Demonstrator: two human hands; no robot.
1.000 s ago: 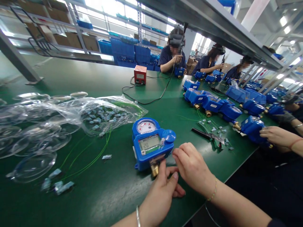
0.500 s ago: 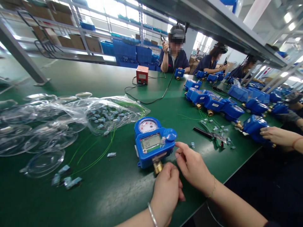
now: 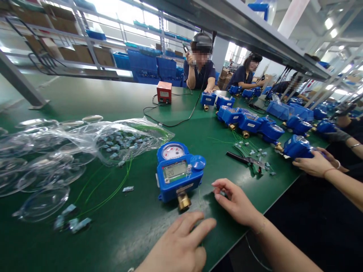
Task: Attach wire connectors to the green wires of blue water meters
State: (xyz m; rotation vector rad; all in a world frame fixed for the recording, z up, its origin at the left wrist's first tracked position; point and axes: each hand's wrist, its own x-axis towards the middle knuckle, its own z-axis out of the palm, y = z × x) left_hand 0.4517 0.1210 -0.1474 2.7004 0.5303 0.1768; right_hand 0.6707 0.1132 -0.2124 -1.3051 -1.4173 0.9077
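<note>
A blue water meter [image 3: 178,173] stands on the green table, with a round red-marked dial, a small display reading 20 and a brass threaded end [image 3: 183,202] toward me. My left hand [image 3: 181,238] is just in front of that brass end, fingers spread and apart from the meter. To the right of the meter, my right hand [image 3: 236,202] has its fingers curled around a small light-blue seal tag [image 3: 223,193], mostly covered by them. A thin green wire shows faintly between the two hands.
Left lie clear plastic covers [image 3: 42,204], a bag of seal tags [image 3: 121,145] and loose tags [image 3: 75,224] on green wires. Black-handled pliers [image 3: 241,158] lie right, near a row of blue meters [image 3: 249,122]. A co-worker's hands [image 3: 314,164] hold another meter. Behind stands a red box [image 3: 164,91].
My left hand has come away from the brass end and its fingers have spread. My right hand has left the meter's side and closed around the seal tag that lay nearby.
</note>
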